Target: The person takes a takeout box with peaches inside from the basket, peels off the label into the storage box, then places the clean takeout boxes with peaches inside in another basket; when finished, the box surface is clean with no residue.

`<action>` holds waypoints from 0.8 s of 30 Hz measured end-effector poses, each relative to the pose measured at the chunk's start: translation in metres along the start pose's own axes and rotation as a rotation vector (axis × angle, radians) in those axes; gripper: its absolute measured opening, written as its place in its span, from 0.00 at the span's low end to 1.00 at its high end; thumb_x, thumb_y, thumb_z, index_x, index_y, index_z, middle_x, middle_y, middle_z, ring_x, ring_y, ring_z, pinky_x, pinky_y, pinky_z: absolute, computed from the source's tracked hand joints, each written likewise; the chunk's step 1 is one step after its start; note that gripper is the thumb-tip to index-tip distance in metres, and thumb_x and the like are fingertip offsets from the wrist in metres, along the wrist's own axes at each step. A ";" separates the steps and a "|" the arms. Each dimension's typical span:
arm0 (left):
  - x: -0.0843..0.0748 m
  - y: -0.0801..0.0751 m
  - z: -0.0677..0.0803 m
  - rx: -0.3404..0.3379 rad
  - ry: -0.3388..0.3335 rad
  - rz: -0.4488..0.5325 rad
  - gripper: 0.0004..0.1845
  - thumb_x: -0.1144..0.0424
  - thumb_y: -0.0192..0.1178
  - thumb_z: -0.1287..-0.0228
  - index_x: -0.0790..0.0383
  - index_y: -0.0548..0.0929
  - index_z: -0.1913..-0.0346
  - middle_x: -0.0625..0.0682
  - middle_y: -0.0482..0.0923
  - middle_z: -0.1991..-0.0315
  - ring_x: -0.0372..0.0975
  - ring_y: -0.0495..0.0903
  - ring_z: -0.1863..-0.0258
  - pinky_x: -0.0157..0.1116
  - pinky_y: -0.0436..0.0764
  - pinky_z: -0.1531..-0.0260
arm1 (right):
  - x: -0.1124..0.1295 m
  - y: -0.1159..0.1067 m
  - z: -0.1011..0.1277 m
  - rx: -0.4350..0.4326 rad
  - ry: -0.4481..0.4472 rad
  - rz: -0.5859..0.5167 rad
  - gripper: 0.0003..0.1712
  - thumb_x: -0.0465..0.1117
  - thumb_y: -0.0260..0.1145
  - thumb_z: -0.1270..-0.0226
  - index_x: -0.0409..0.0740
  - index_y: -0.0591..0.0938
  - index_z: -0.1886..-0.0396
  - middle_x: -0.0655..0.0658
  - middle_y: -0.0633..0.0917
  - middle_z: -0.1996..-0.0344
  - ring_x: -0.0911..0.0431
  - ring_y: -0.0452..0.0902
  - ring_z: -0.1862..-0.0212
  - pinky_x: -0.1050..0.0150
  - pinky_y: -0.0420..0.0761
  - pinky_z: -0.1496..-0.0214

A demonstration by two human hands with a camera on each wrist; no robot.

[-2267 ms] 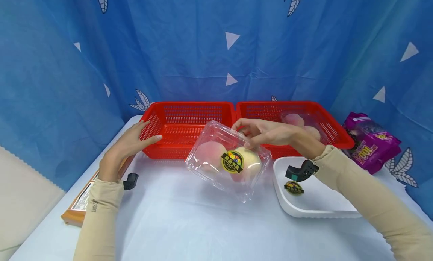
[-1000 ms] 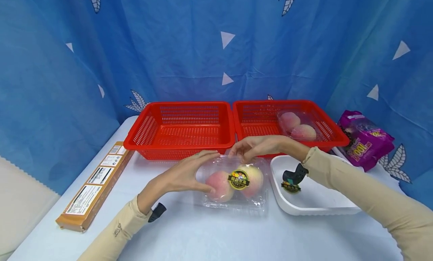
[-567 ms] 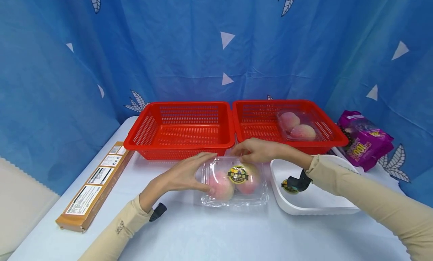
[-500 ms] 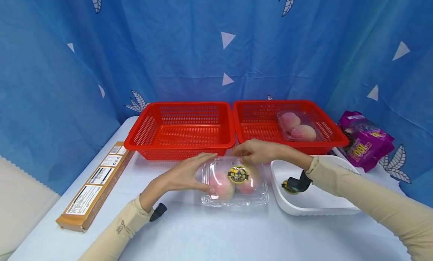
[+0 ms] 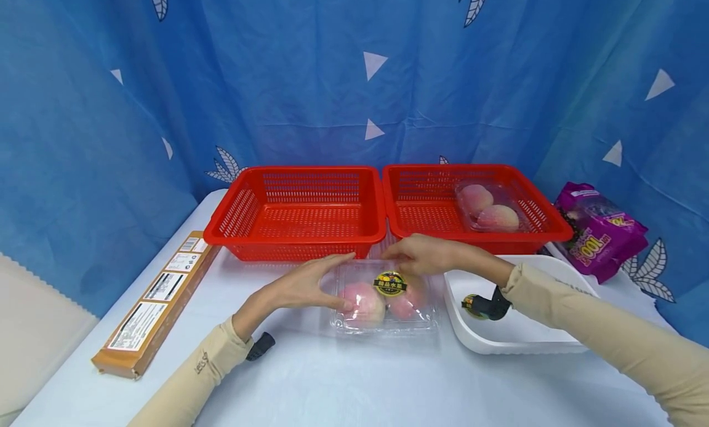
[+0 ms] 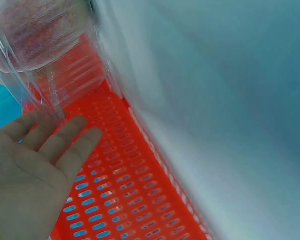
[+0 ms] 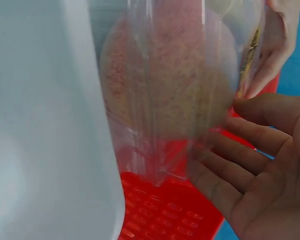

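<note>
A clear plastic clamshell box (image 5: 382, 298) with two peaches and a round sticker lies flat on the white table in front of the red baskets. My left hand (image 5: 310, 285) spans its left side, straight fingers along the back edge and the thumb at the front. In the left wrist view those fingers (image 6: 65, 142) lie straight against the clear box (image 6: 45, 55). My right hand (image 5: 421, 255) rests on the box's back right top. In the right wrist view its fingers (image 7: 250, 150) reach loosely to the box (image 7: 175, 90).
Two red baskets stand behind: the left one (image 5: 299, 233) holds nothing, the right one (image 5: 421, 196) holds another clear box of peaches (image 5: 490, 208). A white tray (image 5: 526, 344) with a sticker sits at the right, a purple bag (image 5: 600, 230) beyond it, a long brown carton (image 5: 152, 304) at the left.
The box, held tilted in the air by my right hand, has come down flat on the table. My left hand left the left basket and now touches the box's left side.
</note>
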State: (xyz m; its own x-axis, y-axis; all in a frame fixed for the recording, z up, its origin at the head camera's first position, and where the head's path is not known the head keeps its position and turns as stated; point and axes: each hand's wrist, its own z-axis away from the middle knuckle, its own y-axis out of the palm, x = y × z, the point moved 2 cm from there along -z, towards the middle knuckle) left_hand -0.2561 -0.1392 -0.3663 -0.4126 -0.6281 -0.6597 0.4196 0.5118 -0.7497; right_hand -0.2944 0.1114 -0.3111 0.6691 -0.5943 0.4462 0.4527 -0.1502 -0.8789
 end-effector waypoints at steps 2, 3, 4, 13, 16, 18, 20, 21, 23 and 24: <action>0.002 0.001 -0.001 0.002 -0.002 0.013 0.52 0.35 0.68 0.55 0.46 0.60 0.26 0.42 0.60 0.29 0.41 0.61 0.31 0.54 0.65 0.36 | 0.002 -0.001 0.002 -0.014 -0.005 0.009 0.22 0.34 0.63 0.36 0.37 0.79 0.42 0.43 0.84 0.50 0.53 0.79 0.52 0.58 0.80 0.46; 0.003 0.001 -0.001 0.003 -0.003 0.018 0.52 0.35 0.68 0.55 0.45 0.60 0.26 0.42 0.60 0.29 0.41 0.61 0.31 0.54 0.66 0.36 | 0.003 -0.001 0.003 -0.023 -0.008 0.014 0.22 0.34 0.63 0.37 0.37 0.79 0.42 0.43 0.84 0.50 0.52 0.79 0.52 0.57 0.80 0.46; 0.004 0.001 -0.001 0.004 -0.002 0.024 0.51 0.36 0.68 0.54 0.45 0.60 0.26 0.42 0.60 0.29 0.42 0.62 0.31 0.53 0.66 0.36 | 0.004 -0.001 0.004 -0.030 -0.008 0.012 0.22 0.35 0.64 0.37 0.37 0.79 0.43 0.42 0.84 0.50 0.51 0.79 0.51 0.57 0.80 0.46; 0.011 0.003 -0.002 0.007 -0.015 0.084 0.50 0.37 0.68 0.53 0.44 0.59 0.26 0.42 0.58 0.28 0.44 0.60 0.30 0.55 0.65 0.36 | 0.011 0.001 0.011 -0.098 -0.027 -0.011 0.19 0.33 0.64 0.38 0.38 0.82 0.47 0.42 0.83 0.54 0.51 0.78 0.55 0.62 0.82 0.53; 0.011 0.003 -0.001 0.008 -0.017 0.098 0.50 0.37 0.68 0.52 0.45 0.59 0.26 0.42 0.58 0.28 0.44 0.60 0.30 0.55 0.64 0.36 | 0.013 0.002 0.011 -0.096 -0.036 -0.051 0.18 0.32 0.63 0.39 0.38 0.83 0.49 0.46 0.82 0.60 0.56 0.76 0.60 0.67 0.81 0.59; 0.011 0.003 -0.001 0.009 -0.013 0.103 0.50 0.37 0.68 0.52 0.45 0.59 0.26 0.42 0.58 0.28 0.44 0.60 0.30 0.55 0.64 0.35 | 0.014 0.003 0.011 -0.090 -0.029 -0.071 0.17 0.32 0.63 0.40 0.39 0.84 0.50 0.48 0.81 0.62 0.58 0.75 0.62 0.70 0.80 0.62; 0.011 0.003 -0.002 0.009 -0.010 0.102 0.50 0.37 0.68 0.52 0.45 0.59 0.26 0.42 0.58 0.28 0.43 0.60 0.30 0.54 0.64 0.35 | 0.013 0.004 0.011 -0.091 -0.020 -0.075 0.16 0.32 0.63 0.40 0.39 0.85 0.51 0.49 0.81 0.62 0.59 0.74 0.63 0.71 0.80 0.63; 0.010 0.003 -0.002 0.010 -0.008 0.103 0.50 0.37 0.68 0.52 0.45 0.59 0.26 0.42 0.58 0.28 0.43 0.60 0.30 0.54 0.64 0.35 | 0.013 0.004 0.011 -0.093 -0.013 -0.075 0.16 0.33 0.64 0.39 0.40 0.85 0.52 0.49 0.82 0.62 0.59 0.74 0.63 0.71 0.80 0.63; 0.011 0.003 -0.002 0.013 -0.005 0.110 0.50 0.37 0.68 0.51 0.46 0.58 0.26 0.42 0.58 0.28 0.42 0.59 0.30 0.53 0.64 0.35 | 0.012 0.005 0.010 -0.095 -0.001 -0.073 0.14 0.33 0.64 0.39 0.40 0.86 0.53 0.49 0.82 0.62 0.59 0.74 0.63 0.71 0.79 0.63; 0.011 0.003 -0.002 0.017 -0.003 0.118 0.50 0.38 0.68 0.51 0.46 0.58 0.26 0.42 0.58 0.28 0.42 0.59 0.30 0.53 0.64 0.34 | 0.012 0.005 0.010 -0.097 0.002 -0.071 0.13 0.34 0.65 0.39 0.40 0.86 0.54 0.50 0.82 0.63 0.59 0.74 0.63 0.71 0.79 0.63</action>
State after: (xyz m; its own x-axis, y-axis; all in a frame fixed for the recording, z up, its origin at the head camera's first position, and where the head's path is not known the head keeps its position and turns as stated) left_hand -0.2604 -0.1430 -0.3760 -0.3574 -0.5655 -0.7432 0.4787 0.5724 -0.6657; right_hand -0.2779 0.1111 -0.3085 0.6361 -0.5812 0.5075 0.4397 -0.2675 -0.8574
